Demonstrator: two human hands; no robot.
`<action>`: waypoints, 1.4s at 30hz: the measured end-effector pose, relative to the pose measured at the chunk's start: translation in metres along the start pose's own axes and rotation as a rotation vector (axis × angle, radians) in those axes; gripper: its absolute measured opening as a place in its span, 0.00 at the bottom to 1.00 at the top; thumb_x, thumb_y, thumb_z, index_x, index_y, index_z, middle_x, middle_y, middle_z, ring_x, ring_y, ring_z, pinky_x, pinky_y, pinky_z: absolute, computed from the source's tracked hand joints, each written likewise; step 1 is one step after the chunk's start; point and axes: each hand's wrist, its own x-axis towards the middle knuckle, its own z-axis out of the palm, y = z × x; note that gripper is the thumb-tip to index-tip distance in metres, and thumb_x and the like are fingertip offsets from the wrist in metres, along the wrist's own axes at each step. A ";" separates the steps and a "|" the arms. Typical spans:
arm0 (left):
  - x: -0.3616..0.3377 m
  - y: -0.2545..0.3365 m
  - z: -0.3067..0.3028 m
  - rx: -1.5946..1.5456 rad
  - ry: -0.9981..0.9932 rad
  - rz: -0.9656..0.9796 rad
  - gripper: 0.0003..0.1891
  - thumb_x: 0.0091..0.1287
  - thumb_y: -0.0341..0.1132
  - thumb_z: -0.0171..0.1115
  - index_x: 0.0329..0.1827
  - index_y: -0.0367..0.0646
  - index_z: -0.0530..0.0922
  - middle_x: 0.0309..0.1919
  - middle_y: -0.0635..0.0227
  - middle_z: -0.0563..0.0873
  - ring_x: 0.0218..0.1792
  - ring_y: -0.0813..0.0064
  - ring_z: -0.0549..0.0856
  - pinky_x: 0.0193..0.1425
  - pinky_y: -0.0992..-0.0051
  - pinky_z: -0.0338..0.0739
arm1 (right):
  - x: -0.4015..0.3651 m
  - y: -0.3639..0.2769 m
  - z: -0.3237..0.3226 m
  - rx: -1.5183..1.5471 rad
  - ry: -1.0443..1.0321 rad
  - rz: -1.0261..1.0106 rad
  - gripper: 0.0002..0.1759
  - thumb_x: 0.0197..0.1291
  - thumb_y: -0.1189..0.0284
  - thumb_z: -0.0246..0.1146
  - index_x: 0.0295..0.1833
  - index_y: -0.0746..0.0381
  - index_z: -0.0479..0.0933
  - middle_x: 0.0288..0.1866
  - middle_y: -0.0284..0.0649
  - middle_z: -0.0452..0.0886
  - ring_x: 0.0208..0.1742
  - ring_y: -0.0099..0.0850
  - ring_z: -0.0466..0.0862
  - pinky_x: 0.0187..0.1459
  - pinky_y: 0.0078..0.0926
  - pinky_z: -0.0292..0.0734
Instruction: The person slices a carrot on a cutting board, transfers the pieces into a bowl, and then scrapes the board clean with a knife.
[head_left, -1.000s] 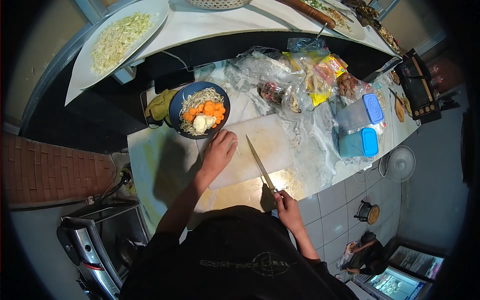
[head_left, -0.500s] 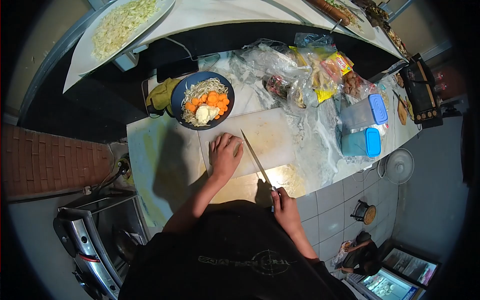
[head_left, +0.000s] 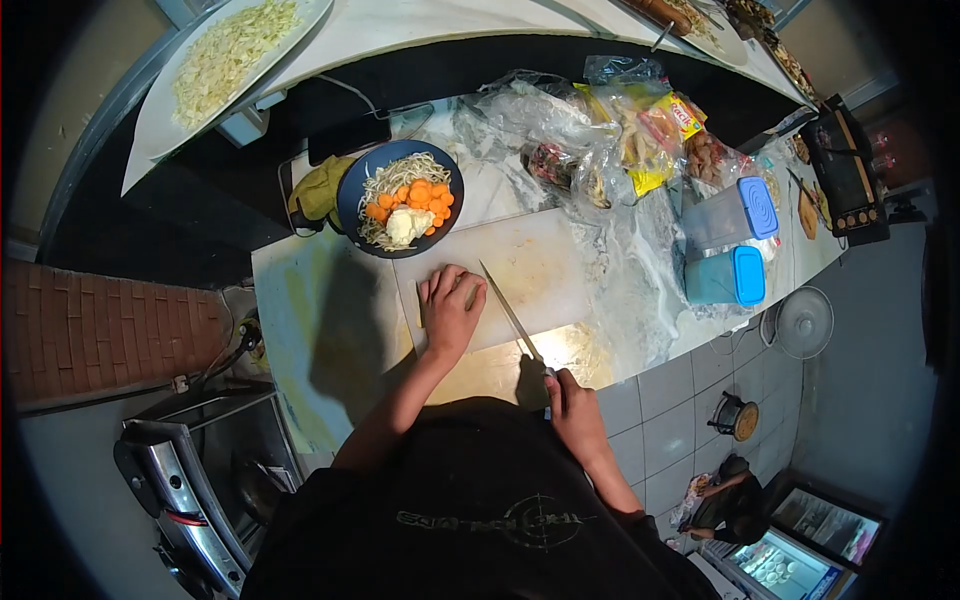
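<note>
My right hand (head_left: 577,410) is wrapped round the handle of a long kitchen knife (head_left: 512,312). The blade points away from me over a white cutting board (head_left: 535,270), its tip just right of my left fingers. On the board's left part rests my left hand (head_left: 454,308), fingers curled down and close together. Whatever lies beneath them is mostly hidden; a small greenish edge shows at the left side of the hand. Just beyond the board stands a dark blue plate (head_left: 350,185) with sliced carrots (head_left: 418,194), bean sprouts (head_left: 385,182) and a pale creamy lump (head_left: 407,226).
Several plastic bags of food (head_left: 630,135) lie at the back right. Two plastic containers with blue lids (head_left: 757,208) stand near the right edge. A green cloth (head_left: 322,190) sits left of the plate. Shredded cabbage (head_left: 230,60) fills a platter on the raised shelf.
The whole view has shifted slightly. My left hand stays curled on the board, and the knife remains beside it with hardly any movement.
</note>
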 end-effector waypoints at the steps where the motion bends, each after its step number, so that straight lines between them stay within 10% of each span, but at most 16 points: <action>1: 0.000 -0.001 0.000 -0.002 -0.003 0.002 0.04 0.62 0.35 0.71 0.37 0.51 0.84 0.40 0.74 0.80 0.45 0.69 0.79 0.50 0.66 0.67 | 0.001 -0.001 -0.001 0.001 0.001 0.002 0.15 0.76 0.66 0.57 0.40 0.67 0.75 0.22 0.59 0.76 0.26 0.60 0.79 0.27 0.48 0.70; 19: 0.000 0.003 -0.007 0.003 -0.023 0.019 0.06 0.63 0.36 0.70 0.40 0.49 0.83 0.42 0.71 0.80 0.47 0.67 0.79 0.53 0.65 0.68 | 0.010 -0.007 -0.030 -0.312 0.087 0.038 0.14 0.76 0.63 0.56 0.43 0.63 0.70 0.25 0.55 0.82 0.30 0.60 0.83 0.30 0.55 0.77; 23: -0.003 0.006 -0.012 0.036 -0.047 0.021 0.06 0.64 0.35 0.69 0.40 0.47 0.82 0.43 0.70 0.80 0.48 0.66 0.79 0.53 0.63 0.69 | 0.010 -0.004 -0.034 0.019 0.185 0.041 0.17 0.78 0.63 0.55 0.46 0.68 0.78 0.18 0.52 0.74 0.18 0.49 0.74 0.23 0.37 0.65; 35: 0.069 -0.038 -0.084 -0.038 0.176 0.124 0.03 0.68 0.27 0.65 0.39 0.38 0.80 0.35 0.58 0.83 0.38 0.54 0.83 0.43 0.62 0.76 | 0.007 0.029 -0.041 0.161 0.220 0.126 0.18 0.78 0.62 0.54 0.44 0.67 0.77 0.18 0.47 0.71 0.18 0.35 0.72 0.24 0.36 0.65; 42: 0.099 -0.095 -0.099 -0.196 -0.055 -0.066 0.07 0.72 0.32 0.62 0.40 0.37 0.81 0.35 0.56 0.86 0.36 0.54 0.85 0.44 0.61 0.78 | 0.009 0.015 -0.038 0.185 0.218 0.110 0.23 0.80 0.59 0.52 0.38 0.67 0.74 0.17 0.31 0.65 0.21 0.19 0.64 0.24 0.26 0.60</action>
